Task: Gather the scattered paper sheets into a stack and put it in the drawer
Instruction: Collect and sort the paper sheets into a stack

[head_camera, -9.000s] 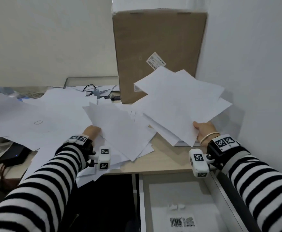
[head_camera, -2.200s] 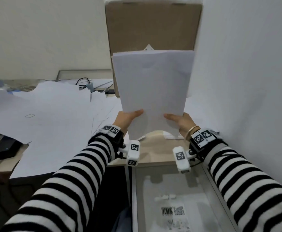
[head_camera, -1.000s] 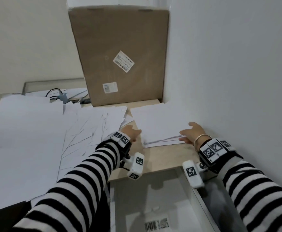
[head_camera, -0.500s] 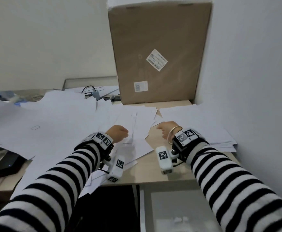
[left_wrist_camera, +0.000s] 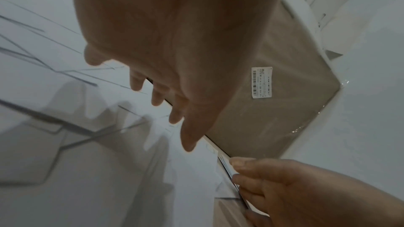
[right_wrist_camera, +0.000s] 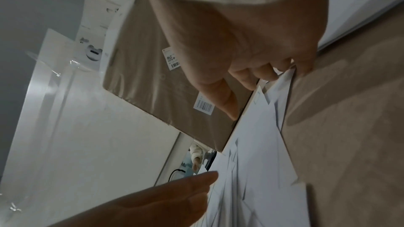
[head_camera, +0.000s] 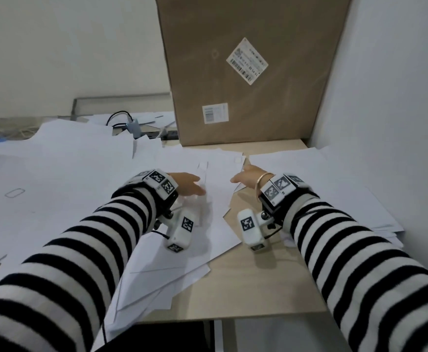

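Between the two hands, head view: loose paper sheets (head_camera: 215,189) fanned across the counter (head_camera: 253,283), long edges running away toward the cardboard box (head_camera: 248,72). Left hand (head_camera: 186,185) over the fan's left part; right hand (head_camera: 246,177) at its right edge, the nearer one to the already squared stack (head_camera: 335,189) lying to the right by the wall. Drawer (head_camera: 271,336) front just visible below the counter edge.

Left wrist view: left hand (left_wrist_camera: 166,68) spread, fingers straight, hovering close above the sheets, holding nothing.

Right wrist view: right hand (right_wrist_camera: 258,54) with fingers bent down onto a sheet corner (right_wrist_camera: 286,78); whether it pinches cannot be told.
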Motion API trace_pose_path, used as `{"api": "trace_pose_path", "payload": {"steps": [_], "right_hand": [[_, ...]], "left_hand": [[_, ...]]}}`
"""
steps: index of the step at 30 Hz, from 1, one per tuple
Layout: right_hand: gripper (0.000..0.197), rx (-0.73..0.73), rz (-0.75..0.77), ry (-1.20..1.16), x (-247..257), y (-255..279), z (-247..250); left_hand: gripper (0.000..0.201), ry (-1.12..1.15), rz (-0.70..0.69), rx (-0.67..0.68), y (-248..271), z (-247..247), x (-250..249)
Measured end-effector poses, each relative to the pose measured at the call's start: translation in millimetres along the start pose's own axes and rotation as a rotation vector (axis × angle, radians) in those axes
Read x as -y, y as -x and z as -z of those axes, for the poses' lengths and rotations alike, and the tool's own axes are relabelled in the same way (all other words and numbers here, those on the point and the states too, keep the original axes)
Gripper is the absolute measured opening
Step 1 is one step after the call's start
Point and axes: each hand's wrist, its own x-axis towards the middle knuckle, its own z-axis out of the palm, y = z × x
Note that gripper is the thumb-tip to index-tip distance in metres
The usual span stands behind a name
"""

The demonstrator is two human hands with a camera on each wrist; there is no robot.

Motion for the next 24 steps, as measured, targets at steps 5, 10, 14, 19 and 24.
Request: {"api": "trace_pose_path", "payload": {"steps": [5, 10, 14, 19, 24], "right_hand": [[0.073, 0.069, 0.008, 0.170, 4, -7, -6], [0.071, 0.098, 0.047, 0.170, -2, -6, -15], [0.066, 0.068, 0.057, 0.084, -5, 4, -14], [0.065, 0.085, 0.104, 0.152, -1, 29, -24], [0.060, 0.135, 0.113, 0.258, 2, 51, -31]], "left_hand": [[0.062, -0.110, 0.082, -0.022, -6, -14, 13], [0.054, 0.059, 0.047, -0.051, -7, -25, 18], [0.055, 0.424, 0.047, -0.193, 8, -16, 34], [0.056, 0.460, 0.265, -0.350, 34, -2, 90], [0.069, 0.190, 0.513, -0.189, 67, -10, 128]]}}
